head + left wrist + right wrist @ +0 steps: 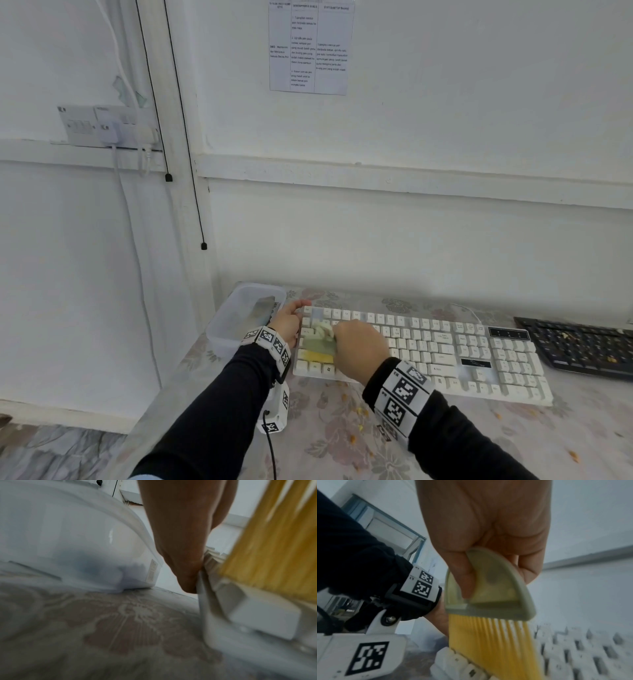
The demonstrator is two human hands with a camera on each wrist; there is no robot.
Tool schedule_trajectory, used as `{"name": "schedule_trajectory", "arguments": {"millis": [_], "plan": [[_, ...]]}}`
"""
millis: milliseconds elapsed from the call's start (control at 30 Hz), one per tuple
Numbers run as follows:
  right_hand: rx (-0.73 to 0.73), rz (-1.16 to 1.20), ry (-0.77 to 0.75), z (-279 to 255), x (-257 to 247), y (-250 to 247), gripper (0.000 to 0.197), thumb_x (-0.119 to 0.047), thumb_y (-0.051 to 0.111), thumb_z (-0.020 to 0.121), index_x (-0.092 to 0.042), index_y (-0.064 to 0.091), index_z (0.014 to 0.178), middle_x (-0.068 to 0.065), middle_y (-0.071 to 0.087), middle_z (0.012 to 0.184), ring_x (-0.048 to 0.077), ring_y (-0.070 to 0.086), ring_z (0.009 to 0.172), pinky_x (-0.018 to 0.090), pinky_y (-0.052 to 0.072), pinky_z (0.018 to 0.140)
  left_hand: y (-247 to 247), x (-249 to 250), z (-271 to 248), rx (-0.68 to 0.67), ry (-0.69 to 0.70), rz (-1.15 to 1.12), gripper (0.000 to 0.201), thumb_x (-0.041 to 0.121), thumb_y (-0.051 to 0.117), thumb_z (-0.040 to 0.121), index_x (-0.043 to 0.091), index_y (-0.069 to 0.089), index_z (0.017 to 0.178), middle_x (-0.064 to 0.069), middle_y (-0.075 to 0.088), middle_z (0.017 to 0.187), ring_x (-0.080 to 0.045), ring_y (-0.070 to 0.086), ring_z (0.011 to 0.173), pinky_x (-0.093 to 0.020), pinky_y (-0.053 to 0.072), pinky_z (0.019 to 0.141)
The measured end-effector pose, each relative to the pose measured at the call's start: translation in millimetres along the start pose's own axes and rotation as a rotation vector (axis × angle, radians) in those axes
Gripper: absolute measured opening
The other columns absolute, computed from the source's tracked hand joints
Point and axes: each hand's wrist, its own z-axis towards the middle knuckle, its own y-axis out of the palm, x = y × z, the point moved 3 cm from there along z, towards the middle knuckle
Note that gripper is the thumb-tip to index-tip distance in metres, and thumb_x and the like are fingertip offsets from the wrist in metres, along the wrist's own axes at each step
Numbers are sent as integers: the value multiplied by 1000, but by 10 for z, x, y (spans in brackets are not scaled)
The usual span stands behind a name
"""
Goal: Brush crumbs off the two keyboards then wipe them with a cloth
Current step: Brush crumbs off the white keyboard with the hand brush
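Your right hand (pixel 359 349) gripped the brush (pixel 488 601), bristles down on the white keyboard's (pixel 445 356) left end. Your left hand (pixel 287 325) braced that edge, fingers straight. Risk: crumbs (pixel 352 438) flicked onto the tablecloth (pixel 325 445) or the black keyboard (pixel 579 346), well apart, not yet reached.

two keyboards: one white keyboard (pixel 424 349), one black keyboard (pixel 579 346). one brush (pixel 489 601). one clear plastic container (pixel 239 315). two hands.

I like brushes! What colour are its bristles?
Yellow bristles on the pale green plastic brush, clearest in the right wrist view.
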Motion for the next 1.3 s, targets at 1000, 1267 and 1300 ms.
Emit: {"name": "schedule_trajectory", "arguments": {"millis": [1000, 1267, 1300], "plan": [[30, 27, -9, 91, 54, -73, 37, -10, 42, 91, -21, 27, 59, -5, 32, 64, 23, 44, 76, 21, 27, 46, -55, -73, 113, -34, -62, 20, 39, -10, 26, 97, 16, 54, 91, -10, 57, 77, -21, 54, 59, -24, 48, 43], [-12, 47, -98, 103, -135, 107, 20, -4, 42, 89, -18, 57, 89, 3, 46, 85, 22, 46, 83, 29, 43, 71, -61, -29, 118, -48, -35, 74, 34, -12, 27, 95, 11, 50, 105, -9, 56, 81, -18, 54, 58, -21, 46, 41], [-8, 75, -106, 107, -134, 117, 20, -4, 42, 89, -16, 57, 90, 4, 47, 87, 23, 48, 87, 29, 42, 73, -68, -16, 119, -59, -33, 95, 35, -13, 28, 94, 11, 50, 108, -8, 56, 81, -18, 53, 61, -21, 46, 44]]}}
